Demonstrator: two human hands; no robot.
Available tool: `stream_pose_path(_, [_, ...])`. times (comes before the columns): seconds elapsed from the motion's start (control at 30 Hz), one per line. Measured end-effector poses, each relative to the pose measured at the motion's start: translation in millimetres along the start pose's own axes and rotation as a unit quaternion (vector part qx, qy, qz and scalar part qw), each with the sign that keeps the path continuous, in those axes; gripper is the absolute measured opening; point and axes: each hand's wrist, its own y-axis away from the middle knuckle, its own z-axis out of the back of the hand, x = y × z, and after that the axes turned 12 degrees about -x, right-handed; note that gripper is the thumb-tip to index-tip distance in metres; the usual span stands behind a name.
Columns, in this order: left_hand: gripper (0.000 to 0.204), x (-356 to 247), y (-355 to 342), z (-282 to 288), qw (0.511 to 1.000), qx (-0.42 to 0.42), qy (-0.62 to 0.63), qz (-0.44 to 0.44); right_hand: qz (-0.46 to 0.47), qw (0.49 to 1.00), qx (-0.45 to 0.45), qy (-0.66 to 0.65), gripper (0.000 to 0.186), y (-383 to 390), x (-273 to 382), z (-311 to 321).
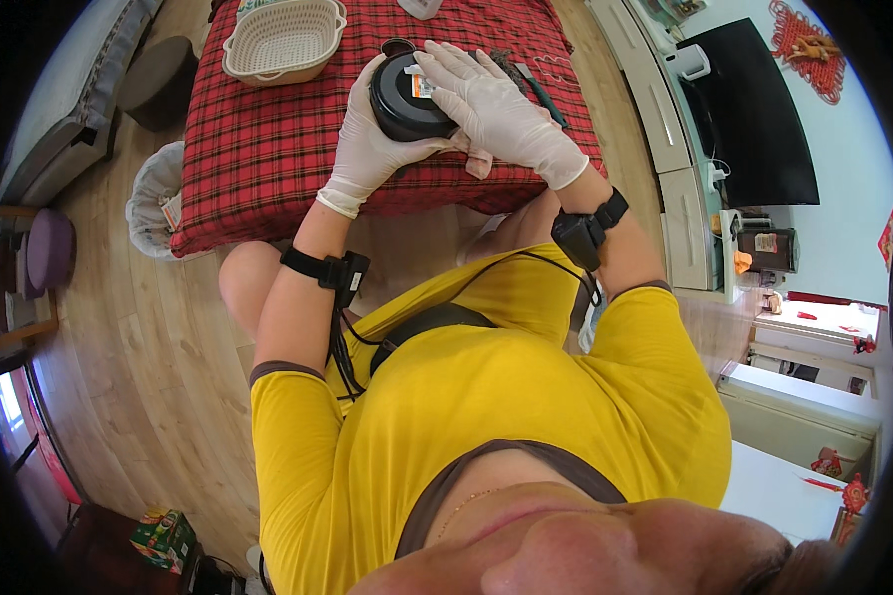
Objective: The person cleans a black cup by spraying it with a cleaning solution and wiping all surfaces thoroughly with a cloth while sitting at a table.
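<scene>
My gloved left hand (367, 159) grips a round black container (397, 104) from its left and near side, above the table's front part. My gloved right hand (491, 124) lies over the container's top and right side with fingers stretched out, touching near a white-and-orange label (419, 86). A pink cloth (474, 164) shows below my right hand. A small dark round item (398, 45) sits just behind the container. Tools with dark green handles (544, 99) lie to the right, partly hidden by my right hand.
The table has a red plaid cloth (243, 178), with a cream basket (280, 45) at back left and a translucent container (419, 5) behind. A lined bin (149, 218) and dark stool (157, 79) stand left. A white cabinet (655, 109) and television (764, 119) are right.
</scene>
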Motion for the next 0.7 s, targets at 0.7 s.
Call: stream_pose_path(0.7, [0.119, 0, 0, -1, 1.000, -0.010, 0.000, -0.007, -0.079, 0.966, -0.087, -0.228, 0.023, -3, 0, 10])
